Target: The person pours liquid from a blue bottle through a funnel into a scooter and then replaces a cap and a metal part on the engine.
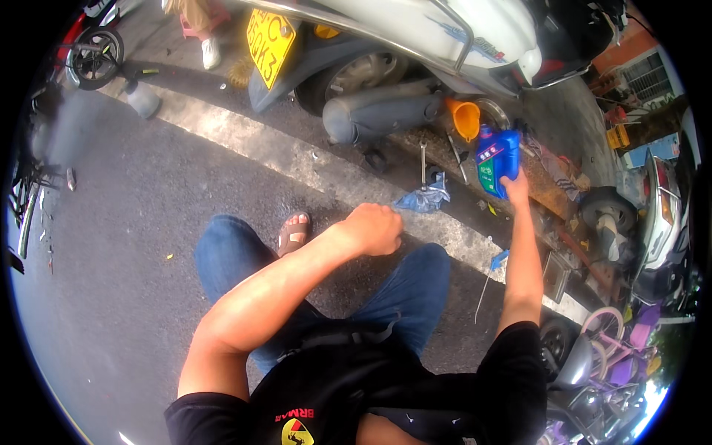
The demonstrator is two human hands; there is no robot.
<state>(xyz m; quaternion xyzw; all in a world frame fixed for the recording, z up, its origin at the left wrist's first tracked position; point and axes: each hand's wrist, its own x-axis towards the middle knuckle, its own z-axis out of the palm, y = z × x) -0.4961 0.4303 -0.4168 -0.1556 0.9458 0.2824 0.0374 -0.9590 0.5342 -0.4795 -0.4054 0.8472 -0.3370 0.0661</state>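
Observation:
My right hand [516, 188] holds a blue plastic oil bottle [503, 158] by its lower part, with its neck tilted towards an orange funnel [466, 118]. The funnel leans at the engine side of a white scooter [389, 22], behind its muffler [378, 114]. Above my knees, my left hand [374, 229] is closed in a fist, and nothing shows in it. Just past it a blue rag [425, 199] lies on the pale ground strip, with a combination wrench [423, 161] beside it. Another metal tool [458, 158] lies below the funnel.
A blue piece with a thin rod [499, 259] lies near my right forearm. A grey container [142, 100] stands at the upper left, near a parked motorbike's wheel [95, 55]. Another person's shoe [211, 53] is behind the scooter. More scooters and a pink bicycle [603, 334] stand at the right.

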